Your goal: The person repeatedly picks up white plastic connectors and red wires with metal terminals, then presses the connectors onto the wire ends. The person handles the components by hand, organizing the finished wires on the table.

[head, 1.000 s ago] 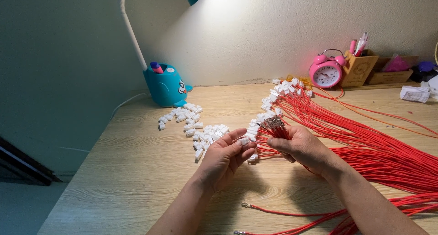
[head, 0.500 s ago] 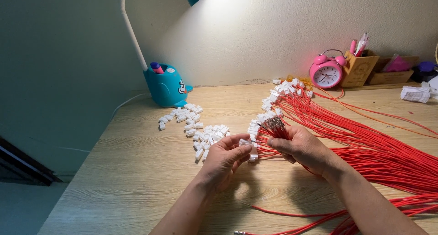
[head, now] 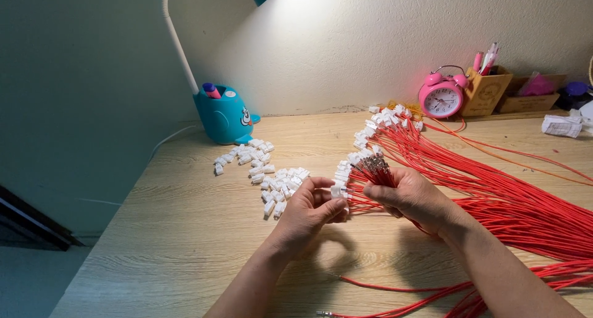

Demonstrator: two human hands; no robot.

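from the head view, my left hand (head: 307, 212) was pinching a small white plug (head: 337, 192) between thumb and fingertips, just in front of my right hand (head: 412, 197). my right hand was closed around a bunch of red wires (head: 378, 171), their bare metal tips sticking up past my knuckles and close to the plug. the two hands were near each other, almost touching at the fingertips, low in the middle of the wooden desk (head: 185, 231).

more red wires (head: 525, 207) fanned out to the right across the desk, many already ending in white plugs in a row (head: 370, 135) that ran up toward the wall. a loose heap of white plugs (head: 265, 169) lay to the left of my left hand, stretching back toward the teal lamp base (head: 223, 115), which was rounded like a little creature and held a pen in its top. the lamp's white neck (head: 176, 40) rose from it.

by the wall on the right stood a pink alarm clock (head: 441, 98) with twin bells, touching a brown box of pens (head: 485, 90). past that sat a low cardboard tray (head: 532, 97) with something pink in it, and a crumpled white piece (head: 561, 126) lay on the desk beside it; what it was i could not tell.
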